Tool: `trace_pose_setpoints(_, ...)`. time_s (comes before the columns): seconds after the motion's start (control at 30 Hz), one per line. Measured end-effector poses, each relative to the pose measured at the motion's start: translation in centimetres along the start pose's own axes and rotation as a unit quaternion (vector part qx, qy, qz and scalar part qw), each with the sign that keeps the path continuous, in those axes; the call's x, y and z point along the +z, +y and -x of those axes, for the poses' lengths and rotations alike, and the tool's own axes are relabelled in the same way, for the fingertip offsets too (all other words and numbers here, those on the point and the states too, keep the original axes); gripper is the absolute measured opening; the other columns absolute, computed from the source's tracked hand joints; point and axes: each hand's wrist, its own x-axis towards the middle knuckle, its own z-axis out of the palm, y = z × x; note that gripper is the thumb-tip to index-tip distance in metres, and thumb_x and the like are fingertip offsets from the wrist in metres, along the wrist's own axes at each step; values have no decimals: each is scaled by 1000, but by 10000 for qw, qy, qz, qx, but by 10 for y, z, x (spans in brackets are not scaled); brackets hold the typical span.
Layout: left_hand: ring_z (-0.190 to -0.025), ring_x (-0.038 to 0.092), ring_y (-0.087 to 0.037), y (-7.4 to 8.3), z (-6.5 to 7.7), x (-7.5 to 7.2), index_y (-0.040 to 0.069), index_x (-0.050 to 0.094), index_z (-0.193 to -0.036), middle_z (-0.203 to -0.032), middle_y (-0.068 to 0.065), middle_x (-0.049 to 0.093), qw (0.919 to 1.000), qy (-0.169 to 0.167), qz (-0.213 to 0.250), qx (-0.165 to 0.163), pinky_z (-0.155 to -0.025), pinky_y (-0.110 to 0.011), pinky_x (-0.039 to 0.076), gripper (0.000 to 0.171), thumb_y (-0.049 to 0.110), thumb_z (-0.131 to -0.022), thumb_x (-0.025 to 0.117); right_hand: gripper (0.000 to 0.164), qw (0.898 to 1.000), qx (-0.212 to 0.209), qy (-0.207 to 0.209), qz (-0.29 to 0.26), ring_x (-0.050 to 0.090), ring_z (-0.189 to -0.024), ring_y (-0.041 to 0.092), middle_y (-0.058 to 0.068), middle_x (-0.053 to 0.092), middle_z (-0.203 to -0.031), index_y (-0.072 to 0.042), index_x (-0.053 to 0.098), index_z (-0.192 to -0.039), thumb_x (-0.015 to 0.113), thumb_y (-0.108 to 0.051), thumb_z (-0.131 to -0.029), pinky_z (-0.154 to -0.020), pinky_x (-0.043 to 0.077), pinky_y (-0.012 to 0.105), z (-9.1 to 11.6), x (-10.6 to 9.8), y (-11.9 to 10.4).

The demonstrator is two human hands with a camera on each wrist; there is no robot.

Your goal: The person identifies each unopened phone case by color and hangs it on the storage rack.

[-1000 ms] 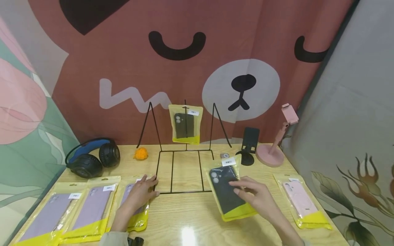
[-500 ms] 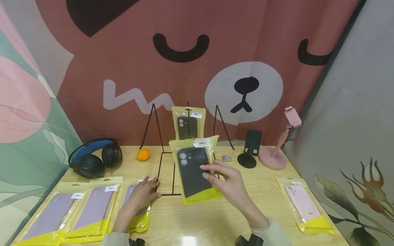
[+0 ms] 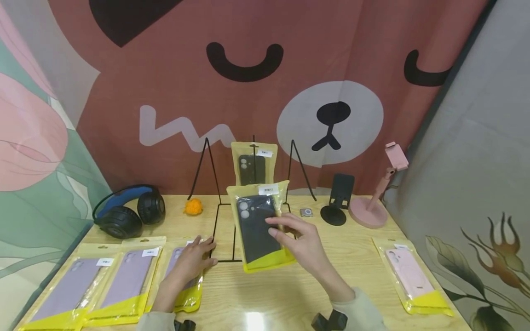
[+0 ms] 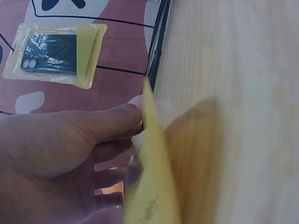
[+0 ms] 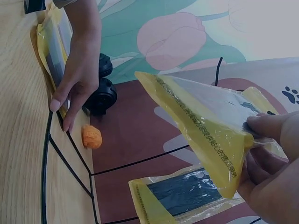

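While pinching a yellow-edged clear plastic pouch (image 3: 256,232) in the right grip (image 3: 304,241), just moved left.
So now facing the black wire rack (image 5: 46,161); touching its corner with left grip (image 3: 190,262) spread.

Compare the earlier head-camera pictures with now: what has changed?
The right hand carried its bagged dark phone case leftward, in front of the hanging bagged case, without letting go. The left hand stayed at the left edge of the wire rack; the headphones stayed put.
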Motion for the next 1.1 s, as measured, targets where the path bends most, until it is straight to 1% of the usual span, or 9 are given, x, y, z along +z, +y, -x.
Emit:
trace_pose_setpoints(0.17,-136,29,-48,1,0,-1,0,60,-129,-143,-16,48,10000,8,-5,60,-108,-63,24,50,22,-85,72,22,9998,177,10,-29,57,-78,16,9,65,-95,0,72,-108,68,3,-86,-74,54,30,-6,2,2)
trace_pose_setpoints(0.27,-136,30,-48,1,0,-1,0,60,-129,-142,-17,48,9999,39,7,105,-108,-63,25,50,22,-85,73,23,9997,227,25,-70,58,-80,16,7,67,-99,-4,72,-109,69,1,-86,-77,54,29,-8,4,13)
trace_pose_setpoints(0.37,-136,30,-48,0,-1,1,-1,60,-129,-142,-16,48,9999,51,18,132,-108,-63,25,51,22,-85,73,24,9998,156,22,-73,58,-81,17,6,67,-100,-5,72,-109,69,0,-86,-77,54,29,-7,4,23)
trace_pose_setpoints(0.43,-136,29,-48,-1,-2,2,-1,60,-129,-143,-16,48,9999,39,29,121,-108,-63,25,51,22,-85,73,24,10000,-2,-4,-91,58,-81,16,6,66,-99,-5,72,-109,69,0,-86,-76,54,28,-5,4,29)
trace_pose_setpoints(0.57,-137,29,-47,-2,-2,2,-1,59,-129,-143,-16,48,10000,24,21,85,-108,-63,24,51,22,-85,73,24,9998,-120,-66,-121,55,-79,14,8,64,-95,-1,72,-109,68,3,-86,-70,52,26,1,3,17)
trace_pose_setpoints(0.7,-137,29,-47,-1,-1,0,0,60,-129,-143,-16,48,10000,47,-15,56,-109,-62,24,50,22,-86,72,24,9997,-105,-83,-210,54,-78,13,9,63,-93,0,71,-108,68,4,-85,-66,51,25,2,3,14)
trace_pose_setpoints(0.93,-137,28,-48,0,0,0,-1,60,-129,-143,-17,48,9999,29,96,56,-108,-63,23,50,21,-86,72,24,9993,-23,-12,-371,54,-77,15,4,63,-92,-8,72,-110,71,-4,-86,-73,53,27,1,5,31)
trace_pose_setpoints(1.03,-137,28,-48,0,0,1,-2,60,-128,-142,-17,48,9999,41,82,69,-108,-63,23,50,21,-85,72,24,9995,112,33,-284,54,-77,18,3,63,-90,-12,73,-111,71,-8,-87,-74,52,28,-1,6,33)
trace_pose_setpoints(1.1,-137,28,-47,0,0,1,-1,60,-128,-142,-17,48,9999,44,82,48,-109,-63,23,50,21,-85,73,24,9993,313,71,-164,52,-77,17,1,62,-90,-15,73,-111,71,-10,-88,-73,51,27,-5,7,33)
